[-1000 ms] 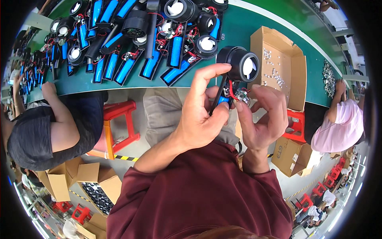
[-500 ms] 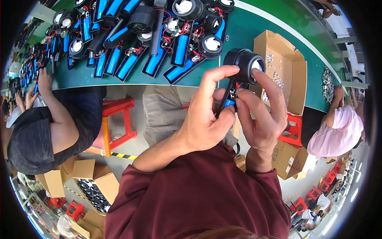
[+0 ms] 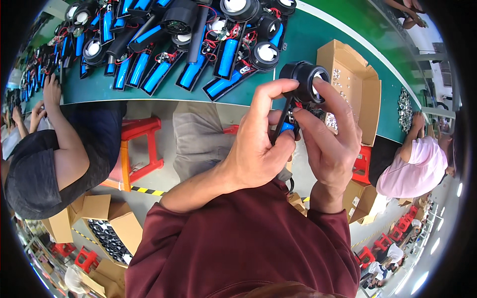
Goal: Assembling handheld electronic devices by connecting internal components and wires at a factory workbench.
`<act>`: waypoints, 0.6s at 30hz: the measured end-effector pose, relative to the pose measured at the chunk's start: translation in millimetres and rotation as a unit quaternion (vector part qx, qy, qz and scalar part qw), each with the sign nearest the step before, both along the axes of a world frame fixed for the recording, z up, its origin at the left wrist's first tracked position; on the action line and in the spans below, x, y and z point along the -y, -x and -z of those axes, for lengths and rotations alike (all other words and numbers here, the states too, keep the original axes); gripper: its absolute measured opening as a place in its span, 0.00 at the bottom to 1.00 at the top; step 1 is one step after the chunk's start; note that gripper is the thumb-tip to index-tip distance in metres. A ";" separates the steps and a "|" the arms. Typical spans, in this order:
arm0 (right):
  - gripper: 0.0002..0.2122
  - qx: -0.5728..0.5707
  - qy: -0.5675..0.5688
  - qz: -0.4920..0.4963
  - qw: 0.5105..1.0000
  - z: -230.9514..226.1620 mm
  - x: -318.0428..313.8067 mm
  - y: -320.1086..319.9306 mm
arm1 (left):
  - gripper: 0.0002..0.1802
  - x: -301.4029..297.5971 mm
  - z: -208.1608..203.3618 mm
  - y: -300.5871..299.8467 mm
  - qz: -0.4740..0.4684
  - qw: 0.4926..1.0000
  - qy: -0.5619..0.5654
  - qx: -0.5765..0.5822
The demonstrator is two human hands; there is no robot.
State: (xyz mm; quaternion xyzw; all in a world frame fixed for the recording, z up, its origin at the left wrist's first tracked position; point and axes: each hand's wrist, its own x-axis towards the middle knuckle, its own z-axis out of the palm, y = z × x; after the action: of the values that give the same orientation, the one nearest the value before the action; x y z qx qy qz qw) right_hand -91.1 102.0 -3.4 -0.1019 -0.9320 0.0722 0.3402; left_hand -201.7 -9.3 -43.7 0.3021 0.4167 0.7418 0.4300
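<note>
Held above the table's front edge is a black round-headed housing (image 3: 300, 79) with a white part inside its ring, a narrow black handle and a blue battery cell (image 3: 287, 127). My left hand (image 3: 258, 136) is closed round the handle, its index finger reaching up against the head. With my right hand (image 3: 332, 141), I grip the same housing: the index finger lies at the head's rim, and thumb and other fingertips pinch near the red wires below it. Whether a small part sits between those fingertips is hidden.
Similar housings (image 3: 228, 57) with blue cells and red wires lie heaped on the green table (image 3: 164, 97). A cardboard box (image 3: 367, 94) holding small shiny parts stands behind my right hand. More small parts (image 3: 405, 109) are piled farther right. Co-workers (image 3: 69, 164) sit on both sides.
My view has shifted slightly, so the table and stools sit a little differently. Both hands keep their hold on the housing; the right fingers have moved only slightly.
</note>
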 end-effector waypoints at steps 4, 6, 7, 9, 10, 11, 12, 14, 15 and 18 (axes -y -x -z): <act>0.11 0.027 -0.008 0.010 1.000 -3.9 1.5 0.0 | 0.36 1.1 2.7 0.8 0.010 1.000 0.005 -0.003; 0.10 0.029 0.003 0.019 0.999 -4.6 4.0 1.1 | 0.39 0.5 9.5 0.4 0.030 0.997 -0.031 -0.056; 0.09 0.028 0.004 0.028 0.999 -4.7 5.0 1.8 | 0.39 0.5 10.6 -0.5 0.030 0.998 -0.032 -0.055; 0.08 0.029 0.004 0.036 0.999 -3.2 6.0 3.2 | 0.40 0.0 11.7 -3.2 0.021 0.998 -0.027 -0.061; 0.07 0.018 0.012 0.041 0.999 -0.2 6.4 3.5 | 0.40 -0.3 12.2 -3.9 0.021 0.998 -0.028 -0.060; 0.06 0.007 0.020 0.046 0.999 2.2 6.9 3.9 | 0.40 -0.5 12.7 -4.5 0.017 0.998 -0.032 -0.058; 0.06 0.008 0.020 0.046 0.999 3.4 7.9 4.4 | 0.40 -1.0 13.2 -5.3 0.013 0.998 -0.036 -0.055; 0.06 -0.006 0.027 0.060 0.998 4.9 10.5 5.2 | 0.38 -5.4 16.7 -8.8 -0.027 0.996 -0.048 -0.071; 0.06 -0.006 0.026 0.060 0.998 5.6 11.8 5.3 | 0.37 -6.6 17.7 -9.7 -0.066 0.992 -0.060 -0.088; 0.07 -0.012 0.025 0.076 0.997 6.0 12.1 4.1 | 0.36 -4.1 12.7 -9.2 -0.049 0.996 -0.039 -0.068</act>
State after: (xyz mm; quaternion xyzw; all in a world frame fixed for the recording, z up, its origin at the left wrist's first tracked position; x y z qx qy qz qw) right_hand -95.2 89.9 -9.4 -0.1798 -0.9155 0.0708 0.3528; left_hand -192.4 -5.2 -56.4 0.3480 0.4300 0.7552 0.3517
